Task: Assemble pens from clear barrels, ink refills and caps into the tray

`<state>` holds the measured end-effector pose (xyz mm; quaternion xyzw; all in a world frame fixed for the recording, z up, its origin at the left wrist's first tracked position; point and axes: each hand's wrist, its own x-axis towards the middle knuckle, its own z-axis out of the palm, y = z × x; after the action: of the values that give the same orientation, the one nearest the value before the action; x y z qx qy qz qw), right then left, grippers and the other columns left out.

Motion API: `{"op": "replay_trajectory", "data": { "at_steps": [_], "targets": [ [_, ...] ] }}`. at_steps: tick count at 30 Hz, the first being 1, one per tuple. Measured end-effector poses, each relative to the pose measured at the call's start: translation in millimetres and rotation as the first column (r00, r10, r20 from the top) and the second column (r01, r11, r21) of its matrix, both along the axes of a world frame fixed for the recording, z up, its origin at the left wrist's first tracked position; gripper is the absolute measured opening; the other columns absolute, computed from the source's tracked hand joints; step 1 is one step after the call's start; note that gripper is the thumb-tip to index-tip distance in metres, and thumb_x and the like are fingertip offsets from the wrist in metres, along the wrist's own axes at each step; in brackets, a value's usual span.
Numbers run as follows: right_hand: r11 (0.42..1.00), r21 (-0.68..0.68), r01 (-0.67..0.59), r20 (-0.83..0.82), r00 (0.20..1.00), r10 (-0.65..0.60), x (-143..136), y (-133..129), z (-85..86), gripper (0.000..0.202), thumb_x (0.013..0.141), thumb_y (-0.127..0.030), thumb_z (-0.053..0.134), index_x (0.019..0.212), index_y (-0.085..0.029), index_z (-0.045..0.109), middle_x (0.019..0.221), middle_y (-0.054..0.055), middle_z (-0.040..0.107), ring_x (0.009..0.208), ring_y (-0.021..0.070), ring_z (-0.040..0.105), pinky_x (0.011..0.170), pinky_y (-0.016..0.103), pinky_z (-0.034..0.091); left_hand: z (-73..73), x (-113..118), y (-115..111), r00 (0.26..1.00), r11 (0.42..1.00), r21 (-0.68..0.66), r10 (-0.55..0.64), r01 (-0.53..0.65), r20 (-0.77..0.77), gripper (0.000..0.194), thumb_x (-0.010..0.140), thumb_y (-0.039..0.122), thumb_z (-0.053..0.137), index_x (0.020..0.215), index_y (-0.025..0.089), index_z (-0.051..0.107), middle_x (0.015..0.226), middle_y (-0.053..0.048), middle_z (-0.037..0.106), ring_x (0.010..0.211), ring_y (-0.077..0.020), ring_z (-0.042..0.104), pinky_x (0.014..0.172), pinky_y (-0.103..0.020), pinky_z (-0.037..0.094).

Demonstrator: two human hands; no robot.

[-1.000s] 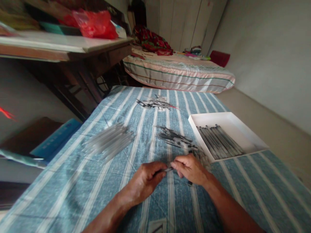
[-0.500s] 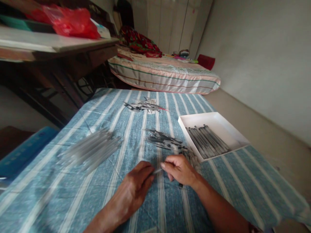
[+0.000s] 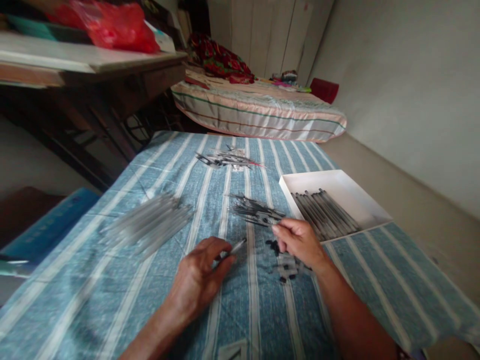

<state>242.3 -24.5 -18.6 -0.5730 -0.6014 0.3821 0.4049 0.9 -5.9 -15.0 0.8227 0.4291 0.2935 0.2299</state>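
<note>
My left hand is closed on a slim pen, whose dark tip points up and to the right. My right hand is pinched at the near end of a heap of thin dark pen refills; whatever its fingertips hold is too small to make out. Just below that hand lie small black and clear pen caps. On the left, a blurred stack of clear pen barrels rests on the cloth. A white open box holds a row of dark-cored pens.
A striped blue cloth covers the table. Another loose pile of thin parts lies at its far end. Beyond stands a bed; to the left are a wooden desk with a red plastic bag and a blue box.
My hands have drawn apart. The right one moved up and right toward the refills, while the left kept the pen, now showing more of it. The view shifted slightly.
</note>
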Motion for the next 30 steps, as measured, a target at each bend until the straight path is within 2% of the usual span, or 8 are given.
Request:
{"op": "replay_trajectory", "data": {
  "at_steps": [4,7,10,13,17,25,27,30],
  "targets": [
    [0.998,-0.020,-0.053,0.099,0.994,0.055,23.1,0.9,4.5,0.024,0.081,-0.034,0.056,0.064,-0.017,0.054,0.046,-0.006,0.050,0.042,0.0075,0.044,0.046,0.018,0.036,2.2,-4.3,3.2,0.974,0.971,-0.110,0.220,-0.214,0.054,0.019,0.075,0.040,0.062,0.078,0.021,0.061,0.062,0.003,0.061,0.054,-0.0138,0.056,0.056,-0.024,0.044],
    [0.977,-0.134,-0.166,0.140,0.973,0.185,30.5,-0.5,3.4,0.014,0.076,-0.026,0.058,0.066,-0.016,0.056,0.046,-0.007,0.047,0.041,0.0071,0.044,0.042,0.017,0.031,6.6,-2.5,4.4,0.932,0.919,-0.296,0.319,-0.260,0.172,0.022,0.073,0.041,0.064,0.075,0.020,0.059,0.055,0.004,0.059,0.048,-0.0120,0.051,0.048,-0.022,0.038],
    [0.957,-0.188,-0.221,0.201,0.945,0.257,32.0,-1.8,2.1,0.007,0.072,-0.018,0.058,0.066,-0.016,0.058,0.046,-0.008,0.046,0.040,0.0066,0.043,0.041,0.017,0.028,11.4,0.4,6.1,0.863,0.849,-0.484,0.396,-0.213,0.315,0.024,0.071,0.040,0.066,0.074,0.018,0.054,0.055,0.003,0.062,0.042,-0.0087,0.043,0.042,-0.020,0.033],
    [0.937,-0.215,-0.275,0.253,0.911,0.326,31.2,-3.4,4.3,0.007,0.070,-0.012,0.058,0.064,-0.016,0.061,0.046,-0.008,0.047,0.040,0.0067,0.043,0.042,0.017,0.028,12.9,1.2,8.3,0.776,0.796,-0.586,0.464,-0.154,0.427,0.027,0.070,0.038,0.068,0.078,0.018,0.051,0.058,0.002,0.065,0.040,-0.0075,0.042,0.041,-0.019,0.034],
    [0.900,-0.271,-0.340,0.357,0.833,0.422,25.1,-7.2,9.7,0.007,0.065,-0.011,0.063,0.065,-0.017,0.066,0.046,-0.008,0.049,0.043,0.0072,0.040,0.043,0.018,0.025,11.3,-0.5,10.5,0.704,0.764,-0.632,0.519,-0.129,0.484,0.028,0.070,0.036,0.070,0.079,0.017,0.051,0.061,0.002,0.067,0.041,-0.0067,0.045,0.041,-0.018,0.033],
    [0.893,-0.335,-0.302,0.642,0.621,0.451,3.4,-12.0,12.7,0.005,0.063,-0.017,0.066,0.065,-0.021,0.069,0.056,-0.003,0.060,0.052,0.0106,0.048,0.048,0.021,0.021,10.5,0.8,11.9,0.627,0.728,-0.684,0.554,-0.045,0.548,0.026,0.068,0.031,0.071,0.082,0.014,0.057,0.063,0.000,0.067,0.042,-0.0080,0.051,0.038,-0.018,0.034],
    [0.896,-0.322,-0.307,0.628,0.638,0.445,0.4,-12.7,11.8,0.005,0.065,-0.017,0.063,0.065,-0.020,0.067,0.054,-0.004,0.058,0.051,0.0100,0.047,0.050,0.021,0.022,9.6,0.8,10.7,0.611,0.717,-0.697,0.553,-0.004,0.566,0.025,0.069,0.029,0.070,0.084,0.014,0.059,0.064,0.000,0.067,0.043,-0.0079,0.052,0.039,-0.018,0.035],
    [0.914,-0.251,-0.318,0.541,0.737,0.405,-7.3,-14.8,8.6,0.003,0.068,-0.019,0.061,0.066,-0.019,0.063,0.052,-0.005,0.053,0.050,0.0086,0.046,0.050,0.020,0.025,8.9,1.1,8.3,0.587,0.697,-0.715,0.556,0.057,0.589,0.019,0.071,0.027,0.069,0.081,0.014,0.060,0.066,0.000,0.067,0.043,-0.0071,0.053,0.040,-0.017,0.036]
  ]
}}
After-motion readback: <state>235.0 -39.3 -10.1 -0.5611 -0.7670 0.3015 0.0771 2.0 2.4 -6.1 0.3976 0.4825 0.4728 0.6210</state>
